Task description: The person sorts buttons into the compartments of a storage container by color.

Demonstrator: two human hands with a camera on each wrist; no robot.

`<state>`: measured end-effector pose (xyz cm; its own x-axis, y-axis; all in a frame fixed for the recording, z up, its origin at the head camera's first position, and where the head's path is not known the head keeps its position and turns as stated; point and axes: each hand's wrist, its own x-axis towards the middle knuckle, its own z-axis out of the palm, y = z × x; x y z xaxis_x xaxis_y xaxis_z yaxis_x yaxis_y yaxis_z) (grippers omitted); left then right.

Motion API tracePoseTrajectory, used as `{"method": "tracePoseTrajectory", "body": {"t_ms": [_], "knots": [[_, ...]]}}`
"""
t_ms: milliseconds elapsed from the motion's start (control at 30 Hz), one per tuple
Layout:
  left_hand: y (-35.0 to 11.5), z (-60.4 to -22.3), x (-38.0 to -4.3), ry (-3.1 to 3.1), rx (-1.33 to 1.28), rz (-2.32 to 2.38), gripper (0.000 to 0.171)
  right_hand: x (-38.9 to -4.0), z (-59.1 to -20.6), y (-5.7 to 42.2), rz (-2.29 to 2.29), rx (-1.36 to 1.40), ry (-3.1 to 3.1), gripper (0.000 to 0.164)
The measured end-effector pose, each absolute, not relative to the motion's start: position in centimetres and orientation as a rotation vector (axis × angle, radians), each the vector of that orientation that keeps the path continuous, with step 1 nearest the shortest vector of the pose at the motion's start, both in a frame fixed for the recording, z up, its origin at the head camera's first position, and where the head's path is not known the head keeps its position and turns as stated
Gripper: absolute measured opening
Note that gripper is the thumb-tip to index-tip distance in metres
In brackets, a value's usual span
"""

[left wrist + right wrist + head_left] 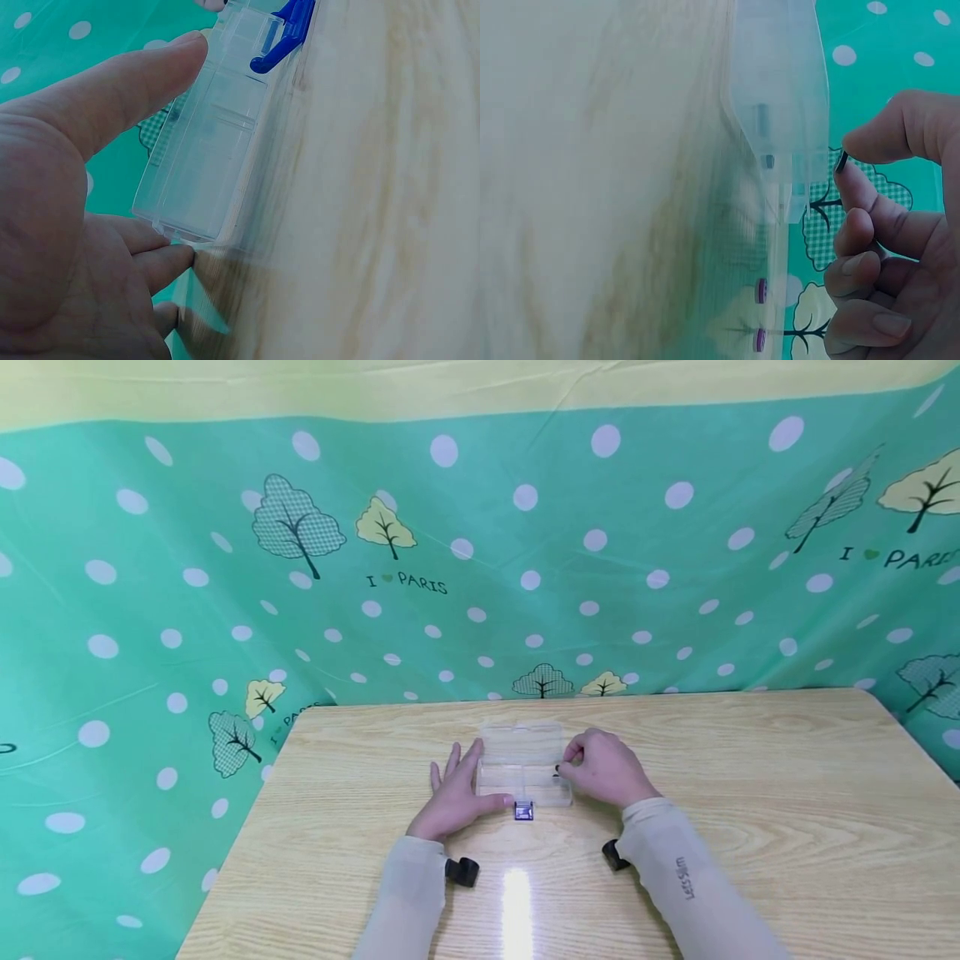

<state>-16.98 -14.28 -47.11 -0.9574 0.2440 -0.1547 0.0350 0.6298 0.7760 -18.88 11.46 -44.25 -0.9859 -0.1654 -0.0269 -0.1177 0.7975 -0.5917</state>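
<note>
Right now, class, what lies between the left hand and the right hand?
The open clear box and its blue latch; the head view shows both.

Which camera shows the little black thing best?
Right wrist: the little black thing shows close up, pinched in the right hand. The head view shows just a tiny dark speck; the left wrist view doesn't show it.

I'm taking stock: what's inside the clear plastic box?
A clear divider shows inside the plastic box. A small dark spot at its wall may be a piece or reflection. The right hand hides part of its right side.
</note>
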Motion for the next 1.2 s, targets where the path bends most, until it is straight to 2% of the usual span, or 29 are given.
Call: {"method": "tracePoseTrajectory", "body": {"t_ms": [433, 1200], "knots": [[-14.2, -47.0, -17.1, 2.598, 0.216, 1.249, 0.112, -19.0, -44.5, 10.7, -0.931, -0.216, 2.882, 0.013], [-14.2, -47.1, -16.9, 2.604, 0.222, 1.252, 0.112, -19.2, -44.4, 9.2, -0.911, -0.242, 2.892, 0.006]]}}
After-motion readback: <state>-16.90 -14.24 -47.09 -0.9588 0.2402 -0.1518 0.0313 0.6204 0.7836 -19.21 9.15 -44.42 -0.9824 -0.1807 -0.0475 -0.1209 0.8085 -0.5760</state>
